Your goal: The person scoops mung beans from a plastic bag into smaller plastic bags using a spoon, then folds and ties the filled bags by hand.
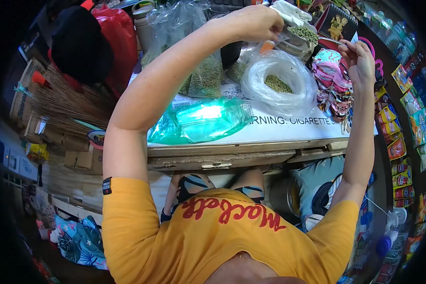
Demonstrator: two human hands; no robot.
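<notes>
My right hand [359, 59] is closed on the thin handle of a metal spoon [332, 41]. The spoon's far end reaches the small green beans [304, 33], which lie in a clear plastic container or bag. On the other side of these beans is my left hand [262, 23], its fingers curled down; what they grip is hidden. White crumpled plastic [291, 12] lies just beyond it. Below the hands stands an open clear plastic bag [293, 94] with its rim rolled back and more green beans [278, 84] inside.
Filled bags of beans [203, 80] stand left of the open bag. A green plastic bag [206, 120] lies by the front edge of the table [270, 125]. Colourful patterned cloth [333, 80] sits under my right hand. Snack packets [397, 146] hang at right; a stick broom [64, 102] is at left.
</notes>
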